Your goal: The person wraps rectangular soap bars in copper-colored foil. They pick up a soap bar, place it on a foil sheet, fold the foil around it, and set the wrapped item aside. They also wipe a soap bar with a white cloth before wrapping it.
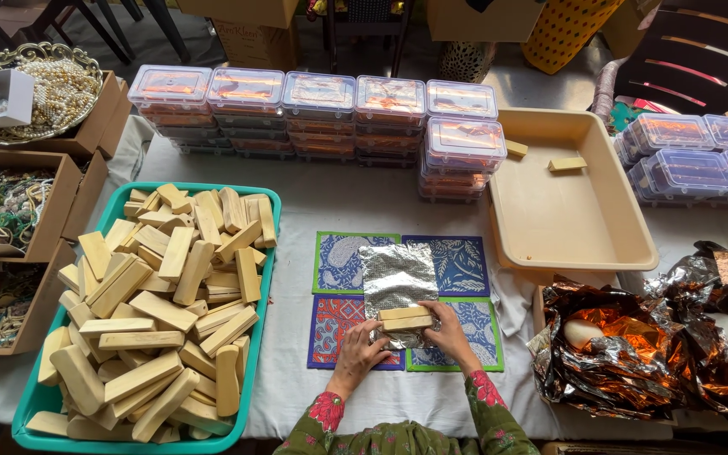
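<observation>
Wooden blocks [406, 318], 2 stacked, lay on a silver foil sheet [395, 278] over 4 patterned mats [458, 263]; left hand [358, 351] and right hand [450, 334] clasped their ends, beside the teal tray [270, 253] of blocks

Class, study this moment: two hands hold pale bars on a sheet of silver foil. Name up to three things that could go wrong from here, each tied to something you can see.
1. The foil sheet is thin and creased; the left hand and right hand pressing the stacked bars could tear it.
2. The bars sit at the foil's near end, so the wrap may come out uneven.
3. The heaped teal tray might spill bars if bumped.
</observation>
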